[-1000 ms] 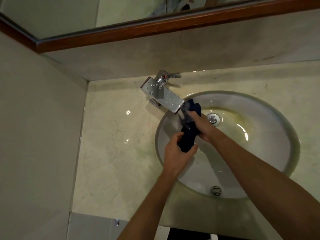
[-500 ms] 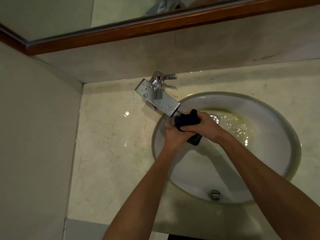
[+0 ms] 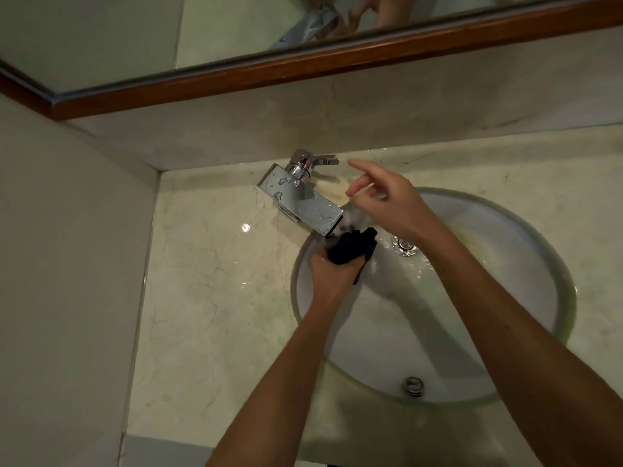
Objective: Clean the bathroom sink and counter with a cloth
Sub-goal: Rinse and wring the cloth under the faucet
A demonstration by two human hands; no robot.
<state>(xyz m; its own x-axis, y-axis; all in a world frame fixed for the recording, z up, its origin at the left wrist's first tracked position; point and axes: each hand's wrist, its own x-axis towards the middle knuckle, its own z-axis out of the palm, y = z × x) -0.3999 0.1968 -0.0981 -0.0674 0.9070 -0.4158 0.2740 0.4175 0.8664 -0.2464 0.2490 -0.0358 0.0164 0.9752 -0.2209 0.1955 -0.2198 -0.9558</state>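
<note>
Under the spout of the chrome faucet (image 3: 305, 200), over the left side of the sink (image 3: 526, 338), the left hand (image 3: 332, 274) grips a bunched dark blue cloth (image 3: 350, 249). The right hand (image 3: 392, 205) hovers with fingers spread and holding nothing, just short of the faucet lever (image 3: 322, 160) at the back of the marble counter (image 3: 215, 284). To do this step well, it seems best to keep the cloth balled over the basin while the free hand works the lever, then wring it so drips fall inside.
</note>
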